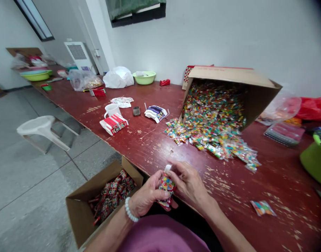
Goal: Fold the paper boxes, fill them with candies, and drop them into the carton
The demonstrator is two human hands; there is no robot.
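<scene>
At the table's front edge, my left hand (150, 192) is closed round a small colourful candy box (166, 185), red at its lower end. My right hand (188, 180) pinches the white flap (168, 168) at the box's upper end between thumb and fingers. What lies inside the box is hidden. A single clear candy packet (263, 208) lies on the table to the right of my right hand. Beyond both hands, many clear candy packets (215, 140) spill out of a tipped cardboard carton (262, 105).
An open cardboard box (79, 210) of filled candy boxes stands on the floor to the left. Red-white flat cartons (113, 124), a white mug (112, 110) and purple flat cartons (155, 113) sit on the red table (144, 143). A green basin (315, 161) is at right, a white stool (45, 129) at left.
</scene>
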